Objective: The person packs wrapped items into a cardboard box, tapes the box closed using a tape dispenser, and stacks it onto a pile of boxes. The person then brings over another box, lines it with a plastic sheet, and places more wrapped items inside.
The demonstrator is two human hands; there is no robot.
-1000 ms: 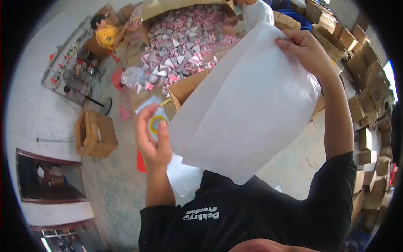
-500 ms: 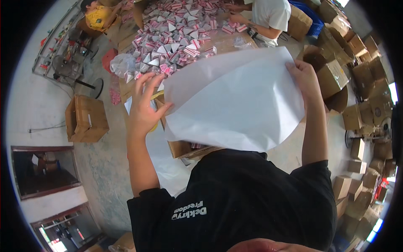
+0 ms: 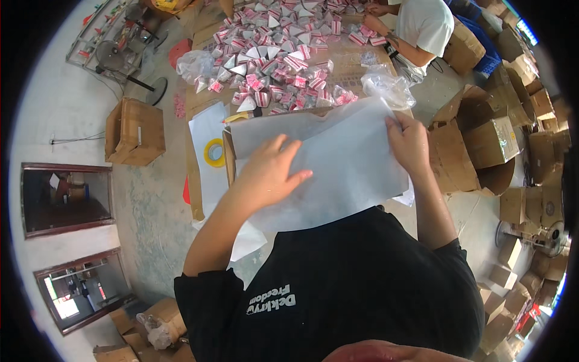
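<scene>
A large white translucent sheet (image 3: 338, 163) lies spread in front of me over a cardboard box (image 3: 228, 158), whose left edge peeks out. My left hand (image 3: 271, 172) rests on or just above the sheet's left half, fingers spread, gripping nothing. At the sheet's right edge, my right hand (image 3: 408, 143) pinches it between thumb and fingers. The contents of the box are hidden beneath the sheet. Left of the box, a roll of yellow tape (image 3: 208, 146) lies on white paper (image 3: 208, 181). A yellow-handled tool (image 3: 241, 115) is by the box's far left corner.
Beyond the box, a heap of pink-and-white wedge-shaped packs (image 3: 271, 54) covers the table (image 3: 356, 72). A crumpled clear bag (image 3: 389, 87) lies at its right. Another person (image 3: 419, 30) handles packs at the far right. Open cartons (image 3: 476, 139) stand at the right, fans (image 3: 111, 57) at the left.
The sheet has come down flatter over the box. My left hand has moved right and onto it; my right hand has shifted slightly left and lower, still pinching the edge. The view has shifted.
</scene>
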